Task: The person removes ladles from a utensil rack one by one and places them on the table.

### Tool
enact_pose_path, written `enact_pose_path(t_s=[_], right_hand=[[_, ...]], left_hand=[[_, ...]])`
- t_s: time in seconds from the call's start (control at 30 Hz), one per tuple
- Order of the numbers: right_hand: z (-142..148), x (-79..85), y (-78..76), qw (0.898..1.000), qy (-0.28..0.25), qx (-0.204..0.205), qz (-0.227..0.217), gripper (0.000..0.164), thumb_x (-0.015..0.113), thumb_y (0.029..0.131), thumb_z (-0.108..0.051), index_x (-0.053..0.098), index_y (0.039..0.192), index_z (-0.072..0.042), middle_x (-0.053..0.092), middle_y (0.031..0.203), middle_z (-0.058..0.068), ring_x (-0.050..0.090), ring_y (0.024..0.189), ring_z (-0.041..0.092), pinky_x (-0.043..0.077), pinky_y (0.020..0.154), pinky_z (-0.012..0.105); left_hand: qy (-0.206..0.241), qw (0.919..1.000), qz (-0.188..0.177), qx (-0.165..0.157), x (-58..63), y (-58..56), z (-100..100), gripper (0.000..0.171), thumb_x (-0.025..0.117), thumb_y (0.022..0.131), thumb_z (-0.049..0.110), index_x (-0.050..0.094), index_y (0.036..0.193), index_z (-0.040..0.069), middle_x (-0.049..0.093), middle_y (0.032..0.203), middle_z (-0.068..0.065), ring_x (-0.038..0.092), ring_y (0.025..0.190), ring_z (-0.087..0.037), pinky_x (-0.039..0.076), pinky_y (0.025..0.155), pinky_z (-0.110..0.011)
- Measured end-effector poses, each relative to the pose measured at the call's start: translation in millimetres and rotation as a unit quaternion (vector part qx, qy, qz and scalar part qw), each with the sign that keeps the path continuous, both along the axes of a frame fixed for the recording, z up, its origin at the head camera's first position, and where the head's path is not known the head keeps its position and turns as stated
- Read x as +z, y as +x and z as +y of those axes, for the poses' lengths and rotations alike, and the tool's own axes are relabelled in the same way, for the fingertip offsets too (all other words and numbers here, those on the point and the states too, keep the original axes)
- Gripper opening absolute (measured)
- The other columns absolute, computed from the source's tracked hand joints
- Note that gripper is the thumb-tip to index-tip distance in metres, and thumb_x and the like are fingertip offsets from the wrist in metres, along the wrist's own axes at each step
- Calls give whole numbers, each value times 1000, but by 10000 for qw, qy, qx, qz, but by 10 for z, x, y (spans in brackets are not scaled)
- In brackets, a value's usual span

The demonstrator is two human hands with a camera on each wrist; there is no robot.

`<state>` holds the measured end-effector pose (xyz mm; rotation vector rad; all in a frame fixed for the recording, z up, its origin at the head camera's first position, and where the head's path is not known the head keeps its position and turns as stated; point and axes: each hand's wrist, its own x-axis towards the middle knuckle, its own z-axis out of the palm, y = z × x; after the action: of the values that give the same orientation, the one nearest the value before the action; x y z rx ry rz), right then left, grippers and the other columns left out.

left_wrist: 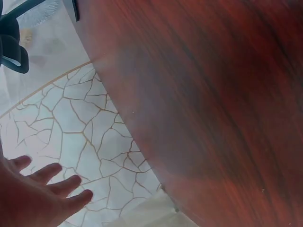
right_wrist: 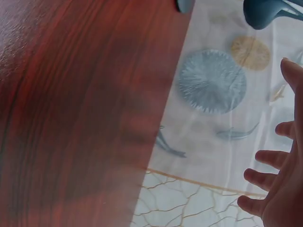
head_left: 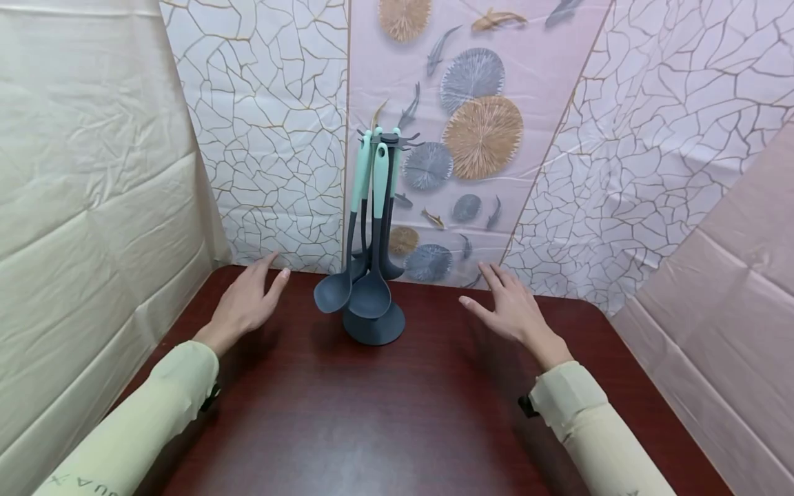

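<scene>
A utensil stand with a round dark base (head_left: 375, 328) stands near the table's far edge, hung with several dark grey kitchen utensils that have mint-green handles. A ladle-like spoon (head_left: 333, 292) hangs at its left, and a broad spoon (head_left: 370, 296) faces the front. My left hand (head_left: 245, 300) is held out to the left of the stand, fingers extended, holding nothing. To the right of the stand my right hand (head_left: 511, 306) reaches forward with spread fingers, also holding nothing. Both wrist views show bare fingers apart from the utensils.
The dark red wooden table (head_left: 347, 413) has rounded far corners. Behind it hangs a patterned cloth (head_left: 273, 138) with crack lines and a fish print panel. Pale cloth walls (head_left: 93, 172) stand at the left and right.
</scene>
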<state>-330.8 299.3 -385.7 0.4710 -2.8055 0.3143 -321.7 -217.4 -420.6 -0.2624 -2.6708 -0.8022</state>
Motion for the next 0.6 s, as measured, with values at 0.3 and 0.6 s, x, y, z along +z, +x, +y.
enact_pose_path(t_s=[0.3, 0.6], right_hand=[[-122, 174, 28, 9992, -299, 184, 202, 93, 57, 99, -71, 26, 170, -18, 34, 168, 19, 36, 150, 46, 36, 111, 71], [-241, 266, 18, 9969, -698, 267, 254, 90, 58, 101, -66, 26, 169, -17, 40, 162, 25, 40, 146, 50, 35, 110, 72]], left_hand=[[807, 9935, 644, -489, 91, -10, 120, 68, 43, 111, 56, 34, 166, 16, 45, 162, -15, 41, 150, -38, 32, 119, -61], [1596, 9736, 1049, -1251, 250, -22, 327, 55, 39, 115, 42, 31, 167, 24, 52, 156, -14, 52, 141, -37, 42, 113, -59]])
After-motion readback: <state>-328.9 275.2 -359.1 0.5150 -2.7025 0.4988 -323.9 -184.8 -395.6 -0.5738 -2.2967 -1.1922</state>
